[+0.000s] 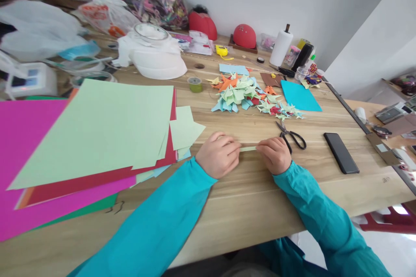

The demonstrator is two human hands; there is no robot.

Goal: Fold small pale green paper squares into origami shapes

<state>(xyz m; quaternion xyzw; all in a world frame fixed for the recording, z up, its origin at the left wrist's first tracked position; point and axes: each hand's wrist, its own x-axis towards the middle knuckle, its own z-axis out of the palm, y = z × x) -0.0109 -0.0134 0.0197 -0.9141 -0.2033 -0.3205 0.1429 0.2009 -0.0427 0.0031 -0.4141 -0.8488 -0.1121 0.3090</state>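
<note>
Pale green paper strip, possibly folded: long axis 9-to-3 o'clock; left hand pinches 9 o'clock end, right hand 3 o'clock end.

Both paper strip ends under fingers, pink sheet cropped (left)

Single head-worn camera, looking forward and down across the bench from the near edge, close above the hands, facing the far wall. No second view.
</note>
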